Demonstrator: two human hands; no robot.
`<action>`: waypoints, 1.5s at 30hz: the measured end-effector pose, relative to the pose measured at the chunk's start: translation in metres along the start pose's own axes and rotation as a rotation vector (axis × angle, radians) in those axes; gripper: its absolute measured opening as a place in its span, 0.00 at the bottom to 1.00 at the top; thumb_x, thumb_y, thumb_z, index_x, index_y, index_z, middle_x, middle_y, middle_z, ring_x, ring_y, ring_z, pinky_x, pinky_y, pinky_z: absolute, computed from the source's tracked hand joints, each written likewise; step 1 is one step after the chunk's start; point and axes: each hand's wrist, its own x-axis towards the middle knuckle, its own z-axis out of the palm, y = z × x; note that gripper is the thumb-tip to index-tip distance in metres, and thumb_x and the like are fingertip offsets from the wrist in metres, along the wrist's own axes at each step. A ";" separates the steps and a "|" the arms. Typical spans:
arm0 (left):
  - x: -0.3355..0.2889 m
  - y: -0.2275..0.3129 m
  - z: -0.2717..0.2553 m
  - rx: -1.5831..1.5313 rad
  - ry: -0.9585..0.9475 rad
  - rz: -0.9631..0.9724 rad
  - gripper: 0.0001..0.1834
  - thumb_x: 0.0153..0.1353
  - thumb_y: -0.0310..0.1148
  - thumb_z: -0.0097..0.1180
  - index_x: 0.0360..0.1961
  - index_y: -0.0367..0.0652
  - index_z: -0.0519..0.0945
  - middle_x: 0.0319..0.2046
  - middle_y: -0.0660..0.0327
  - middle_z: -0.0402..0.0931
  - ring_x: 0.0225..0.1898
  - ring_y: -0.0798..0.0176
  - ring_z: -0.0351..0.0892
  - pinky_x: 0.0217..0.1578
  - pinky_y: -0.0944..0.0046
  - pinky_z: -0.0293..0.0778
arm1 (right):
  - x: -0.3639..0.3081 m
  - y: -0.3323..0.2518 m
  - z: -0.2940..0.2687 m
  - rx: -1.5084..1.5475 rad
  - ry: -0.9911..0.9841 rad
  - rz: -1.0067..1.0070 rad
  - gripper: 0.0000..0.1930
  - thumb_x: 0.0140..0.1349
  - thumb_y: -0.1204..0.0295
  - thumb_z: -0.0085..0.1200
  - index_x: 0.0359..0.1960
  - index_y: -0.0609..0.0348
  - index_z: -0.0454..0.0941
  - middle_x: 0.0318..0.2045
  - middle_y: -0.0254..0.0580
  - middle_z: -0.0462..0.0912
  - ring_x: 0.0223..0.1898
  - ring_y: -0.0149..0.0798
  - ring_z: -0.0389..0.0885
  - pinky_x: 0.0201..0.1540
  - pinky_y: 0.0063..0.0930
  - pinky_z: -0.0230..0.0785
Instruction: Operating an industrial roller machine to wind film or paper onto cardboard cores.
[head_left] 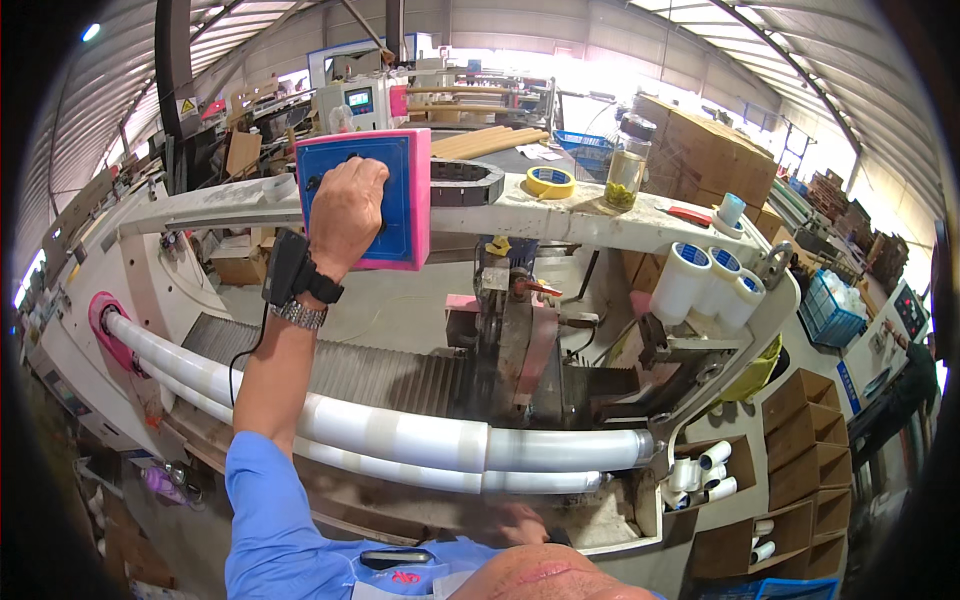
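Note:
My left hand (347,208) is raised to the blue face of a pink-edged control box (418,200). Its fingers are curled in against the panel, and whatever they pinch is hidden behind them. Small dark knobs show around the hand. Below my left forearm runs a long roller wrapped in white film (400,437), with a thinner white roller (400,470) alongside it. My right hand (522,524) is low, near the machine's front edge by my body, blurred and mostly hidden.
On the machine's white beam (480,215) stand a yellow tape roll (550,182), a lidded glass jar (627,165) and a red-handled tool (690,215). White film rolls (683,283) cluster at the right end. Cardboard boxes (808,430) and a blue crate (832,308) sit farther right.

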 end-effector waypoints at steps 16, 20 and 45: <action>-0.070 0.013 -0.039 0.080 -0.276 0.059 0.18 0.54 0.34 0.64 0.46 0.40 0.82 0.51 0.51 0.78 0.54 0.49 0.75 0.61 0.50 0.63 | -0.176 0.208 0.049 0.177 -0.309 0.883 0.14 0.56 0.62 0.62 0.40 0.55 0.85 0.37 0.45 0.87 0.44 0.43 0.84 0.48 0.33 0.75; -0.082 0.012 -0.044 0.138 -0.395 0.047 0.30 0.54 0.35 0.64 0.60 0.42 0.74 0.61 0.51 0.72 0.63 0.51 0.69 0.69 0.48 0.53 | -0.156 0.206 0.044 0.266 -0.298 0.890 0.14 0.56 0.62 0.61 0.40 0.55 0.85 0.37 0.45 0.87 0.44 0.42 0.85 0.48 0.33 0.75; -0.088 0.020 -0.040 0.241 -0.484 0.000 0.41 0.52 0.38 0.65 0.68 0.46 0.65 0.69 0.54 0.62 0.70 0.51 0.59 0.71 0.44 0.46 | -0.264 0.258 0.066 0.166 -0.453 0.705 0.11 0.59 0.63 0.58 0.40 0.54 0.84 0.37 0.43 0.87 0.43 0.41 0.85 0.47 0.31 0.75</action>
